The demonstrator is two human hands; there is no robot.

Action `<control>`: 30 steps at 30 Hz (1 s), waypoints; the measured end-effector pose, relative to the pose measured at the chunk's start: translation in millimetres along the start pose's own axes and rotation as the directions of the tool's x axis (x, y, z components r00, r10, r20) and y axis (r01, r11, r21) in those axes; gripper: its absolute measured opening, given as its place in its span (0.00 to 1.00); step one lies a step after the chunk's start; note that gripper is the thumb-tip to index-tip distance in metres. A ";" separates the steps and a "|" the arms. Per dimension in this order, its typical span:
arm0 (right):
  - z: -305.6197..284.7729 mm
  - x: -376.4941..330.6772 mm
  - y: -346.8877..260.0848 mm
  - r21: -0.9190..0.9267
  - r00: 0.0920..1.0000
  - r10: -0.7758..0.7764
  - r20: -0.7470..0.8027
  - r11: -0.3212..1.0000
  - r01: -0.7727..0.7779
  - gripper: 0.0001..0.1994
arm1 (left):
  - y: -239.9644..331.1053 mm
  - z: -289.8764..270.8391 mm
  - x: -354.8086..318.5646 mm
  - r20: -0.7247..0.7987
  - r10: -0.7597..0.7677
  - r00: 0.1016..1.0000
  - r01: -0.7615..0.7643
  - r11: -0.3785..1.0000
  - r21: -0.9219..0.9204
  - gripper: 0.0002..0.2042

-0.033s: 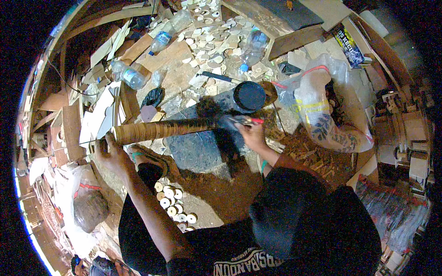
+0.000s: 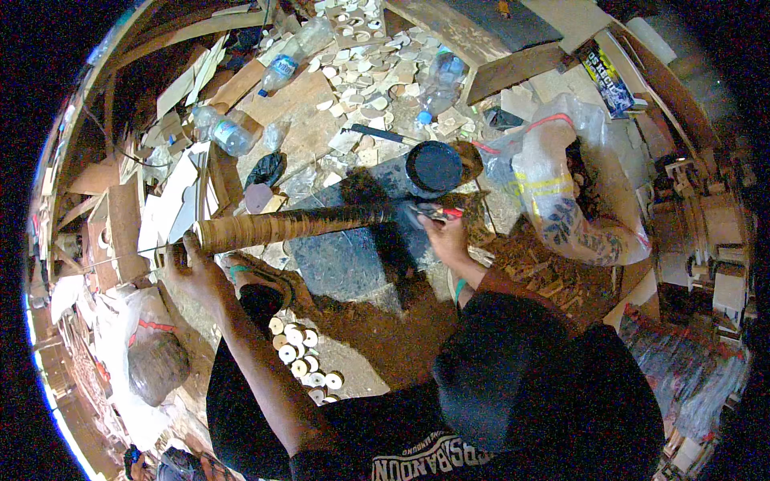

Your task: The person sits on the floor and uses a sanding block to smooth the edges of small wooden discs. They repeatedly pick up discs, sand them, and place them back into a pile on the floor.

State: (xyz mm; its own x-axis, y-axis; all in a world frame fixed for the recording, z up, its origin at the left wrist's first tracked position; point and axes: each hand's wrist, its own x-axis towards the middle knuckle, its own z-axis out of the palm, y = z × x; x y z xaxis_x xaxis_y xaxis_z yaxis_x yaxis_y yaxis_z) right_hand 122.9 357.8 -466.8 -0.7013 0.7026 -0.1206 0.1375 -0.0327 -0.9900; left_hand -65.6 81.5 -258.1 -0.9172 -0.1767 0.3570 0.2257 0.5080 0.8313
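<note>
Left hand (image 2: 192, 268) clamped on stick (image 2: 289, 226) end, holding it level; right hand (image 2: 443, 232) closed on red-handled tool (image 2: 437, 212) at its far end, over dark slab (image 2: 353, 248).

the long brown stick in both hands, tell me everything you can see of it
The stick is a long, round, light-brown piece, wood or bamboo by its look, with a streaky surface. It lies almost level, its right end slightly higher. The left hand grips its left end; its right end reaches the right hand, which holds a red-handled tool to it above a dark slab.
</note>
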 end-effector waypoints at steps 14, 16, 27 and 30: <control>3.6 0.1 -12.3 0.047 0.993 -0.082 0.081 0.996 0.078 0.11 | -1.2 -6.1 0.7 0.041 -0.012 0.999 0.013 0.999 -0.033 0.18; 19.0 4.1 -21.2 0.237 0.955 -0.194 0.222 0.961 0.140 0.12 | 1.0 -5.8 -1.1 0.059 -0.018 0.998 0.021 0.999 -0.046 0.19; 15.0 -8.8 -36.3 0.023 0.963 -0.174 0.205 0.985 0.173 0.14 | 4.4 -5.6 -2.4 0.047 0.025 0.999 -0.028 0.998 0.062 0.19; 48.6 3.0 -54.5 0.228 0.841 -0.427 0.332 0.902 0.368 0.16 | 8.7 -2.7 -4.6 0.074 0.079 0.994 -0.086 0.991 0.099 0.18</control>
State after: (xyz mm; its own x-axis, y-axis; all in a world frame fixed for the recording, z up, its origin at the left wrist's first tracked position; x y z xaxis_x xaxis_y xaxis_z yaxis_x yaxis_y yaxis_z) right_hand 79.3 327.1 -416.7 -0.8809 0.3688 0.2965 -0.2931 0.0668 -0.9538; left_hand -58.5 84.5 -251.4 -0.9184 -0.0732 0.3887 0.2699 0.6025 0.7511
